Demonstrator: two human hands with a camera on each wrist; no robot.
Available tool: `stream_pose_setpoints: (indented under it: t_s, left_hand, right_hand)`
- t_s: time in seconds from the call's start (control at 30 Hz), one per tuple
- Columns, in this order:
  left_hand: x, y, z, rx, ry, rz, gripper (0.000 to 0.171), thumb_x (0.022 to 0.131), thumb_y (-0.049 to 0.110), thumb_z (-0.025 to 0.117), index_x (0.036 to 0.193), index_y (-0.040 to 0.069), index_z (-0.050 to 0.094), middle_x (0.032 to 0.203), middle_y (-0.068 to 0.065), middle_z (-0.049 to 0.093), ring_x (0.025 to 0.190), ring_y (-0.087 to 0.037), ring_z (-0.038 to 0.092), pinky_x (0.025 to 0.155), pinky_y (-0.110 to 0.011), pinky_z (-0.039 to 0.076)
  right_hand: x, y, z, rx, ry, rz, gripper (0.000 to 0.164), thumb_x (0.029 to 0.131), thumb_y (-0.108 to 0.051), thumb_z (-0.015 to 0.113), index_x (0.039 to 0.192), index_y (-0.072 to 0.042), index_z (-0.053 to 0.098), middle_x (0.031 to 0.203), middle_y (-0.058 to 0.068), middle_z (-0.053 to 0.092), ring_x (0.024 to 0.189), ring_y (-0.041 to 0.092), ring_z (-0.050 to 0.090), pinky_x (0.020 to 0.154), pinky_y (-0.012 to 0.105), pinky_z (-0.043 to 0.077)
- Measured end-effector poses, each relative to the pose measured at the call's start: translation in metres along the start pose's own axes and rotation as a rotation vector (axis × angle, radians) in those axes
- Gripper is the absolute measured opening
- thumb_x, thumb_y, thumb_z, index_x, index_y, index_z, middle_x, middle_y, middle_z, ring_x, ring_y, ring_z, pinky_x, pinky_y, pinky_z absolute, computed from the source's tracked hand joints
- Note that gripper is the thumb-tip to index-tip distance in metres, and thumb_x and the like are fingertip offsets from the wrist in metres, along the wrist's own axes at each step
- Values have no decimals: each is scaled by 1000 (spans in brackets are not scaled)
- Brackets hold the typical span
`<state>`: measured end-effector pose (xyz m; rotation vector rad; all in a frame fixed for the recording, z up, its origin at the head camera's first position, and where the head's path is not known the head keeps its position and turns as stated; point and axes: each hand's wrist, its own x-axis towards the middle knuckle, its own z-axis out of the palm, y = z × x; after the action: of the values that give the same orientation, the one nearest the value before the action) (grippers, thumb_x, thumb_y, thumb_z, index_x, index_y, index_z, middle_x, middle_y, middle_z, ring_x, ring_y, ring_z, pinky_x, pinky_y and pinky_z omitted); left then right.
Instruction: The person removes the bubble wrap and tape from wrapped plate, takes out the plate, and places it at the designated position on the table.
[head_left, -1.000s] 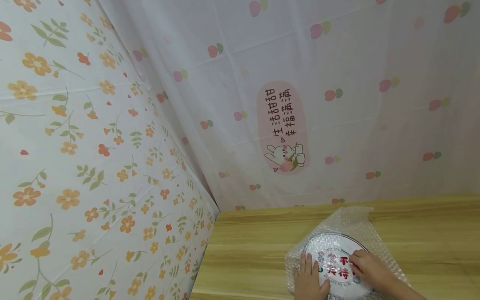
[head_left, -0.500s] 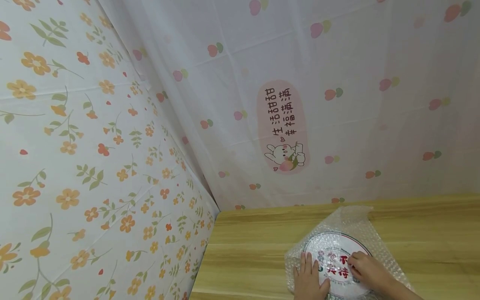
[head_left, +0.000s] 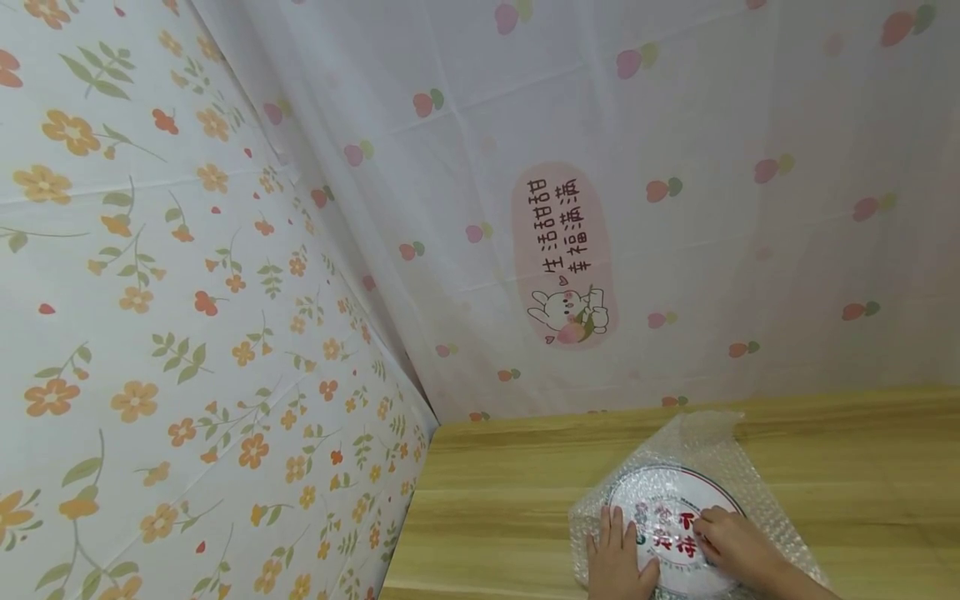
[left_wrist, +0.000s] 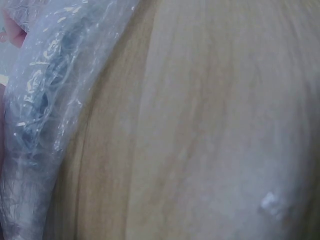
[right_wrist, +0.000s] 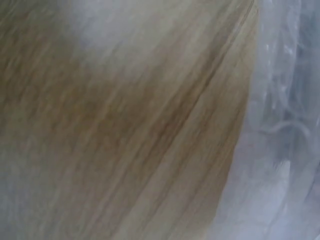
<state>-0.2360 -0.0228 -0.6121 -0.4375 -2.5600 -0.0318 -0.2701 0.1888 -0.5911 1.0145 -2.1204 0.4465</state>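
Round white disc with red characters [head_left: 660,504]: lies in clear plastic bubble wrap [head_left: 708,437] on yellow wood-grain tabletop [head_left: 487,500]. Left hand [head_left: 618,560]: rests over disc's left edge with straight fingers. Right hand [head_left: 738,543]: rests over disc's right half with bent fingers; cannot tell whether grasping bubble wrap.

A white cloth [head_left: 112,250] printed with orange flowers [head_left: 136,402] hangs along the left. Behind the wood-grain table [head_left: 487,500] hangs a paler curtain [head_left: 712,258] with a pink rabbit patch [head_left: 564,250], under soft, dim light.
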Motion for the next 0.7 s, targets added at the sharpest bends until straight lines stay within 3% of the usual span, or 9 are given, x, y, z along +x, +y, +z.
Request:
stream_pose_setpoints:
  t_s: [0.27, 0.57, 0.7]
  left_hand:
    - [-1, 0, 0, -8, 17, -1, 51, 76, 55, 51, 110, 19, 62, 127, -2, 49, 120, -20, 39, 77, -45, 42]
    - [-1, 0, 2, 0, 36, -5, 50, 75, 55, 51, 109, 19, 62, 126, -1, 49, 120, -20, 39, 77, -45, 42]
    - [-1, 0, 2, 5, 39, -7, 51, 75, 55, 51, 110, 20, 62, 126, -1, 49, 120, -20, 39, 77, -44, 42]
  right_hand:
    - [-1, -3, -1, -16, 12, -19, 18, 58, -13, 68, 64, -15, 51, 63, -9, 40, 50, 8, 38, 43, 23, 29]
    - [2, -10, -2, -27, -39, 25, 26, 50, -7, 71, 63, -16, 51, 63, -9, 41, 50, 8, 39, 43, 25, 30]
    - [2, -10, -2, -21, -47, 24, 15, 62, -14, 68, 64, -16, 53, 64, -8, 42, 51, 8, 40, 44, 24, 31]
